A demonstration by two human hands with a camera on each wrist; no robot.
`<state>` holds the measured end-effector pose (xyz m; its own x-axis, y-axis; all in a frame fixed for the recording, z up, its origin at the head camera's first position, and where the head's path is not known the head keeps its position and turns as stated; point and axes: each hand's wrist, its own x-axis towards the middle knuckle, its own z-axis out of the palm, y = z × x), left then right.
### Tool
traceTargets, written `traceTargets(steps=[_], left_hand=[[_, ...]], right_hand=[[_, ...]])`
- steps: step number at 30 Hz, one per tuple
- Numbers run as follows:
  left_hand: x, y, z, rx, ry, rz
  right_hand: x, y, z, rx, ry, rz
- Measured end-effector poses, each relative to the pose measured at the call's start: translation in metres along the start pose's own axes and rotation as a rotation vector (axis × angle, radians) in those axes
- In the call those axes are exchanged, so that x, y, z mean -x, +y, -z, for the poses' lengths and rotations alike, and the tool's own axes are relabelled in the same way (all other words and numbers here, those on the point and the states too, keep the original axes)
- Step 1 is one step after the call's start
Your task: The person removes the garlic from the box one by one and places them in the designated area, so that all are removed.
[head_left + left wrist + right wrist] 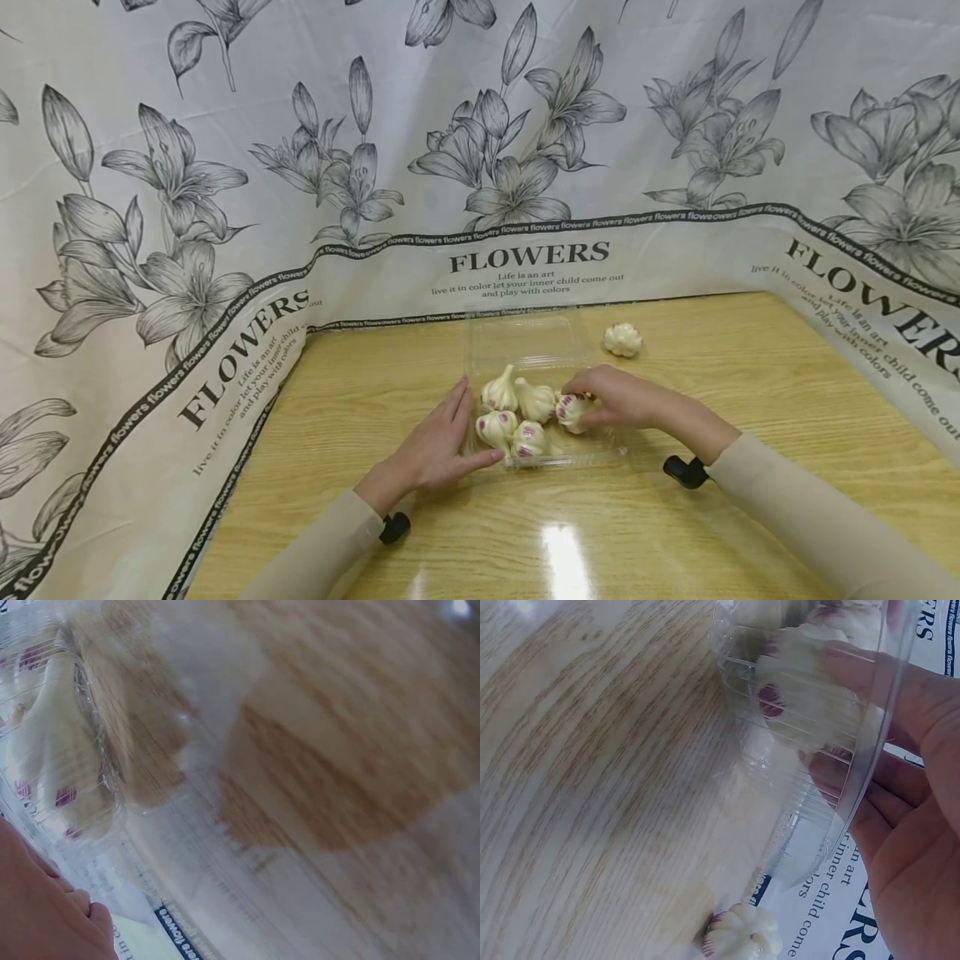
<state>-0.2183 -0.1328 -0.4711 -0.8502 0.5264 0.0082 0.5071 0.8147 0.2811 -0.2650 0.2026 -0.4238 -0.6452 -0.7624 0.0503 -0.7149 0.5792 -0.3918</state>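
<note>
A clear plastic container holds several white garlic bulbs with purple marks, among them one bulb near its front wall. At its right end my right hand grips another bulb by thumb and fingers, inside the container. The right wrist view shows this hand reaching over the clear wall onto the bulb. My left hand rests against the container's left side, fingers straight and thumb along the front edge. In the left wrist view part of the left hand shows beside the container.
One loose garlic bulb lies on the wooden table, behind and right of the container. The container's lid stands open at the back. A white cloth printed with flowers hangs behind and at both sides.
</note>
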Motion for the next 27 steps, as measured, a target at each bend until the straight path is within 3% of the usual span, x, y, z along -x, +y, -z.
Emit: traceTargets(steps=[8,17,27], left_hand=[[0.001,0.0,0.0,-0.005,-0.001,-0.006],[0.001,0.0,-0.001,0.0,0.006,-0.003],[0.001,0.0,0.002,0.013,0.009,-0.007]], right_hand=[[0.005,-0.004,0.001,0.005,0.025,-0.008],[0.014,-0.005,0.008,0.036,0.124,0.01],[0.026,0.001,0.012,-0.097,0.237,-0.059]])
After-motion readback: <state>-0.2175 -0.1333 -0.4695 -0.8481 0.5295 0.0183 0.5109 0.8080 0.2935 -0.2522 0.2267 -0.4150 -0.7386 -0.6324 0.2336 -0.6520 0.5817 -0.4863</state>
